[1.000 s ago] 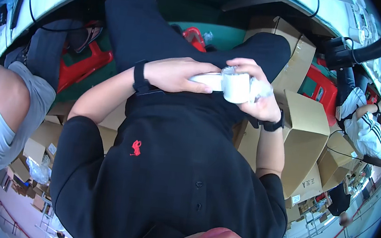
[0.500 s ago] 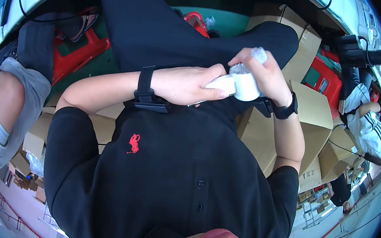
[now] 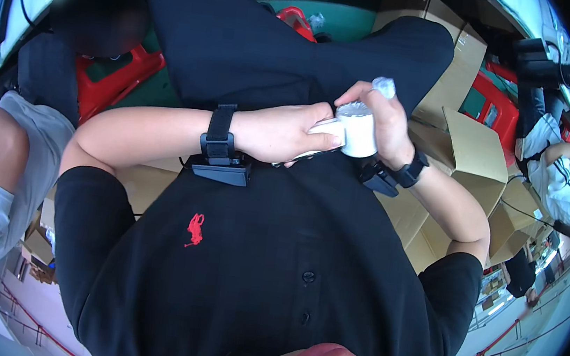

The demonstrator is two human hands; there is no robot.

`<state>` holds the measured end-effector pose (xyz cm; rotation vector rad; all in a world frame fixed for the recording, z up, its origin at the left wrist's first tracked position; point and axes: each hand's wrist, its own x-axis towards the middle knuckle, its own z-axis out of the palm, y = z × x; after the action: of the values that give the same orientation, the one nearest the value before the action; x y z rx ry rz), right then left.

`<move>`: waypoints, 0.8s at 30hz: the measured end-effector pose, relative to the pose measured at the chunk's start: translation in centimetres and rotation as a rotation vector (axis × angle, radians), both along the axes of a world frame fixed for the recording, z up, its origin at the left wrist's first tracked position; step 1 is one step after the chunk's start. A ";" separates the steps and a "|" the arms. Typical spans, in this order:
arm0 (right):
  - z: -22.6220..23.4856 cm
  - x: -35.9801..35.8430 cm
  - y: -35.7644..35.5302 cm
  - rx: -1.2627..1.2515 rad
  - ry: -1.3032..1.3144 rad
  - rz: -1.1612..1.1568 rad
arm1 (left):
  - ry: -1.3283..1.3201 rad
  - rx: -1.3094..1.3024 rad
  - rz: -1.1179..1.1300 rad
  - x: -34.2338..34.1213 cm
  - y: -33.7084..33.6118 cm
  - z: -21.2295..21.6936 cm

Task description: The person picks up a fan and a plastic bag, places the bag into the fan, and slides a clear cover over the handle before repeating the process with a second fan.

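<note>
A white roll [image 3: 359, 129], just right of the frame's centre, is clasped by the right hand [image 3: 386, 123], whose grip is closed around it. The left hand [image 3: 283, 132] is pressed against the roll's left side, its grip closed on it too. Cardboard boxes [image 3: 474, 154] are seen at right

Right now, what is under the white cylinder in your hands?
The left hand grips a pale part against the white cylinder, and the right hand wraps its far side. Beneath lies the black shirt. The cylinder's underside is hidden by fingers.
</note>
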<state>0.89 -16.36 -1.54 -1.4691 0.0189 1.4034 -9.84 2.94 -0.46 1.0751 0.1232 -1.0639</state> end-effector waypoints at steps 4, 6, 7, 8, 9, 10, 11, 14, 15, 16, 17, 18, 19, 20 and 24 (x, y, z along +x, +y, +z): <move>-0.1 -2.7 -1.0 -0.057 0.049 -0.147 | -0.044 0.048 -0.081 -0.9 -0.6 -0.4; 0.1 -3.5 -1.3 -0.052 0.029 -0.208 | -0.138 0.118 -0.088 -1.0 -0.7 -0.3; 0.2 -3.8 -1.4 -0.049 0.017 -0.239 | -0.134 0.113 -0.093 -0.9 -0.6 -0.1; 0.2 -4.0 -1.5 -0.053 0.021 -0.243 | -0.097 0.112 -0.119 -0.6 -0.4 0.1; 0.1 -4.0 -1.5 -0.058 0.007 -0.244 | -0.061 0.112 -0.146 -0.3 -0.3 0.3; 0.0 -4.1 -1.5 -0.063 -0.007 -0.245 | -0.025 0.112 -0.173 -0.2 -0.3 0.4; 0.0 -3.9 -1.5 -0.066 -0.024 -0.245 | -0.025 0.110 -0.177 -0.2 -0.3 0.2; 0.6 -2.3 -1.5 0.072 -0.189 -0.133 | -0.085 0.101 -0.105 -0.2 -0.4 -0.5; 0.8 -1.7 -1.4 0.141 -0.271 -0.075 | -0.085 0.100 -0.109 -0.2 -0.2 -0.7; 1.1 -1.3 -1.2 0.142 -0.268 -0.074 | 0.196 -0.179 -0.051 -0.3 0.2 -0.8; 1.5 -0.9 -1.0 0.267 -0.402 -0.020 | 0.476 -0.459 0.010 -0.5 0.6 -0.8; 1.7 -0.4 -0.7 0.393 -0.535 0.035 | 0.754 -0.737 0.075 -0.5 1.1 -1.0; 1.8 0.0 -0.5 0.520 -0.669 0.090 | 0.757 -0.735 0.077 -0.7 1.4 -1.4; 1.9 0.2 -0.3 0.523 -0.666 0.089 | 0.732 -0.746 0.019 -1.0 1.7 -2.0; 1.9 0.0 0.6 0.264 -0.480 0.067 | 0.483 -0.502 -0.092 -0.8 2.2 -0.8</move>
<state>0.90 -15.72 0.33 -1.5543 -0.5022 1.0275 -10.68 5.17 -1.21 0.3639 0.1816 -1.3353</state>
